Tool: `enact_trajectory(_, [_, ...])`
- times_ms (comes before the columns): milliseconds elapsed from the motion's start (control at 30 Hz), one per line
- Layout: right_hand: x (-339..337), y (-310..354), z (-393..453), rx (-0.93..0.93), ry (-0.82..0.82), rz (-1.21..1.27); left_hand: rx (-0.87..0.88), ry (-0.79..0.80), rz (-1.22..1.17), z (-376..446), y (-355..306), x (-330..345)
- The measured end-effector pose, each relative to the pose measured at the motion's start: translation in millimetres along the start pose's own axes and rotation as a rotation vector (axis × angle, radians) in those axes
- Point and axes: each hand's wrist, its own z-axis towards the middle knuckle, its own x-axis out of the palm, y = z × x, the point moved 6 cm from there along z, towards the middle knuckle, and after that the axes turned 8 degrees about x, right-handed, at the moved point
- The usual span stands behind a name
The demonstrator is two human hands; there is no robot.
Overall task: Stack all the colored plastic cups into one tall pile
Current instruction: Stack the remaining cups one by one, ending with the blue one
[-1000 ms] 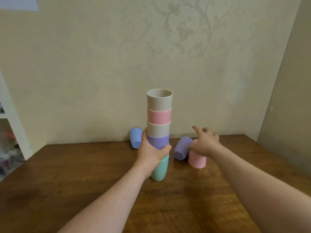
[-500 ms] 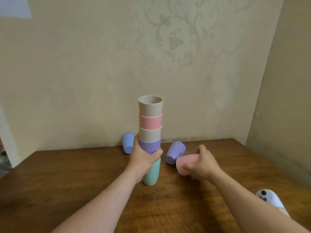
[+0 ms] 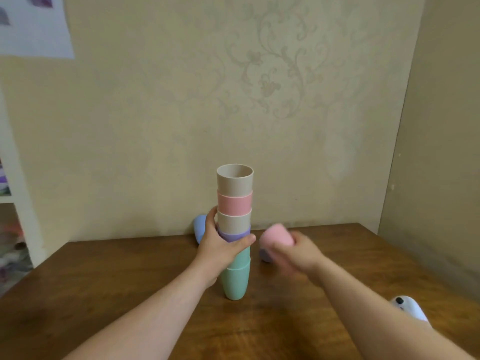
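A pile of nested cups (image 3: 235, 203) stands on the wooden table (image 3: 130, 294): green ones at the bottom, then purple, beige, pink and a beige one on top. My left hand (image 3: 220, 245) wraps around the pile at the purple cup. My right hand (image 3: 296, 252), blurred, holds a pink cup (image 3: 276, 236) off the table just right of the pile, base pointing up and left. A purple cup (image 3: 265, 254) lies behind that hand, mostly hidden. A blue cup (image 3: 199, 227) lies on its side behind my left hand by the wall.
The wall runs close behind the pile, with a corner at the right. A white object (image 3: 410, 309) with dark dots lies at the table's right edge near my right forearm. White shelves (image 3: 10, 198) stand at the left.
My right hand took the pink cup from the table, tipped it and lifted it up beside the pile. My left hand has stayed on the pile.
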Motion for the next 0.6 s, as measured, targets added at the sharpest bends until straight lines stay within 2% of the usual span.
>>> enact_trajectory(167, [-59,116,-22,-0.227,-0.159,0.53,0.094,-0.009,-0.099,22,-47,5])
enact_trajectory(267, [-78,173,-37,-0.345,-0.184,0.705,0.118,-0.092,-0.085,34,-69,8])
enact_trajectory(400, [-70,218,-50,-0.45,-0.108,0.628,0.071,-0.142,0.011,39,-78,11])
enact_trajectory(500, [-49,227,-50,-0.49,-0.014,0.522,0.053,-0.178,0.087,40,-75,8])
enact_trajectory(600, [-34,230,-50,-0.506,0.014,0.474,0.072,-0.16,0.122,44,-76,9])
